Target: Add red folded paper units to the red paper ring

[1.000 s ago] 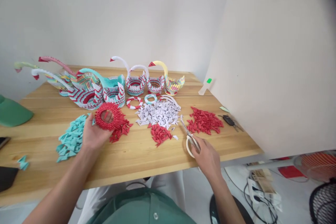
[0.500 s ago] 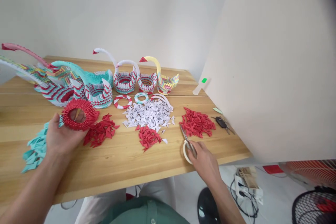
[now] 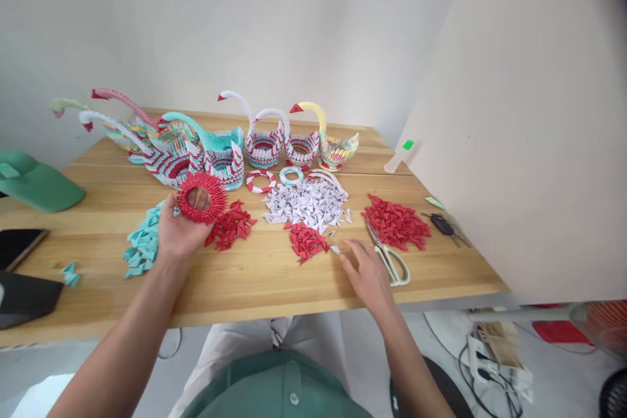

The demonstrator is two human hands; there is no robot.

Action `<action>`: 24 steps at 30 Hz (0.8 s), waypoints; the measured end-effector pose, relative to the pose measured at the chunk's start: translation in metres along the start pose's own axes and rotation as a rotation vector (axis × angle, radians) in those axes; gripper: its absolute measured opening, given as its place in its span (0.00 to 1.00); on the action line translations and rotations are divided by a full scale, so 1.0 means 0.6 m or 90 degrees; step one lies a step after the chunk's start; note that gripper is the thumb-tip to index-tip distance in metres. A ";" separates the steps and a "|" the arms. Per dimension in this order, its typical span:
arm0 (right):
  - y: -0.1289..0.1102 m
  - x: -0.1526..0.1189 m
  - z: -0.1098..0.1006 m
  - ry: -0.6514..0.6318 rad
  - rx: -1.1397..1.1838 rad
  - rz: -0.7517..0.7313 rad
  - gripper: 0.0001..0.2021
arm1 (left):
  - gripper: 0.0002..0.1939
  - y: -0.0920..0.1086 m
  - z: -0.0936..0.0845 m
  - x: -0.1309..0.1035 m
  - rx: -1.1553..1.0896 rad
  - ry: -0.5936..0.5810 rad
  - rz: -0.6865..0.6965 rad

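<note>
My left hand (image 3: 182, 232) grips a red ring of folded paper pieces (image 3: 215, 199), raised above the table with its hole facing me. Under and beside that hand lie turquoise paper pieces (image 3: 142, 251) and a pile of red paper pieces (image 3: 232, 227). My right hand (image 3: 367, 271) is low over the table, thumb and fingers apart and nothing in it. Its fingertips are close to a loose white paper piece (image 3: 336, 249) and a small red pile (image 3: 306, 241). Scissors with white handles (image 3: 392, 264) lie just right of it, blades against a larger red pile (image 3: 396, 222).
Several paper swans (image 3: 264, 147) stand along the back. In front of them are small rings (image 3: 261, 181) and a heap of white pieces (image 3: 308, 202). Keys (image 3: 443, 225) lie at the right; a green visor cap (image 3: 39, 183) and a phone (image 3: 22, 245) at the left.
My right hand has let go of the scissors, which now lie on the table, and moved left toward the loose white piece. The view has turned left. The red ring stays in my left hand.
</note>
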State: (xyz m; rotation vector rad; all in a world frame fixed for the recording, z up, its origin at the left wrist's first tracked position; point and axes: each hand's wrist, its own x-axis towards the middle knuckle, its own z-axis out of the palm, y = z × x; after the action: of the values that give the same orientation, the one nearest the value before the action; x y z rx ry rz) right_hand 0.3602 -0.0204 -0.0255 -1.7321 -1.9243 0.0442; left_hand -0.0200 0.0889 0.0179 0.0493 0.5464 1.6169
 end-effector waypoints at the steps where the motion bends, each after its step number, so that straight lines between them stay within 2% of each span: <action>1: -0.004 0.001 0.008 0.006 0.005 0.000 0.16 | 0.21 0.001 0.000 -0.001 -0.002 -0.001 0.001; 7: -0.036 0.010 0.026 0.037 0.015 -0.029 0.17 | 0.19 0.001 0.013 -0.018 -0.017 -0.005 -0.027; 12: -0.101 0.043 0.033 0.007 0.005 -0.127 0.19 | 0.20 -0.006 0.023 -0.043 -0.013 0.014 -0.083; 16: -0.143 0.074 0.050 -0.051 -0.011 -0.192 0.19 | 0.22 -0.013 0.012 -0.072 -0.019 0.039 -0.117; 20: -0.160 0.097 0.070 -0.074 -0.047 -0.190 0.18 | 0.23 -0.017 -0.001 -0.098 -0.034 0.087 -0.191; 24: -0.170 0.108 0.087 -0.083 -0.068 -0.171 0.17 | 0.22 -0.006 -0.006 -0.105 -0.040 0.123 -0.230</action>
State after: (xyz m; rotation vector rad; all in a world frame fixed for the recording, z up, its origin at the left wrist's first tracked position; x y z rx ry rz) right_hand 0.2442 0.0393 -0.0076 -1.5541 -2.2766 -0.0464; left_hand -0.0093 0.0282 0.0310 -0.2425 0.6130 1.2900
